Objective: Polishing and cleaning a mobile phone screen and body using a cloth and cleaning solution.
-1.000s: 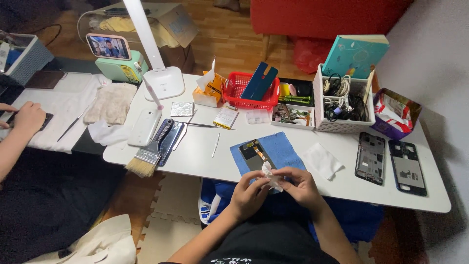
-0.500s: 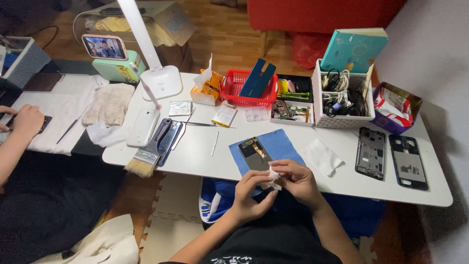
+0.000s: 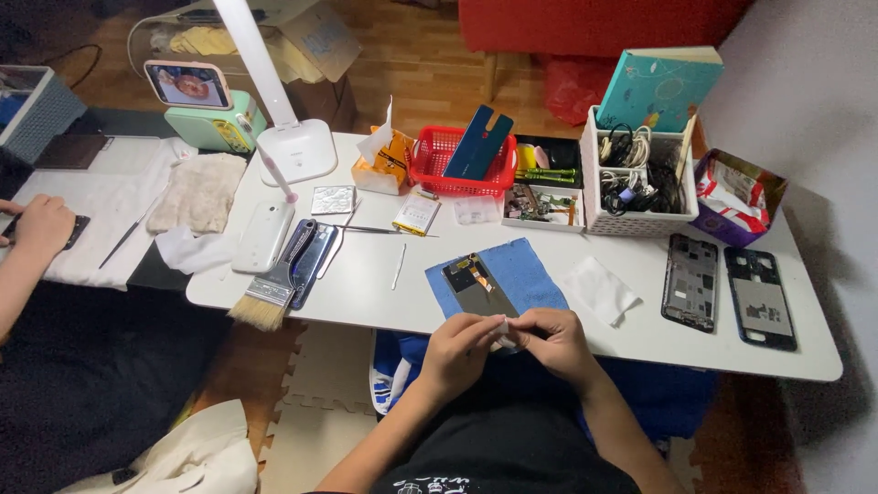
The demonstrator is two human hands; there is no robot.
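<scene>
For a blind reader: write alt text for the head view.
A person's left hand and right hand pinch a small white piece together at the near edge of a white table, beside a phone screen part on a blue mat. Two opened phone frames lie to the right.

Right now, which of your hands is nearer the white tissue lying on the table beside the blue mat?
Right. The right hand sits just below-left of the white tissue, near the table edge. The left hand is farther off, at the blue mat's near edge; both pinch a small white piece.
</scene>
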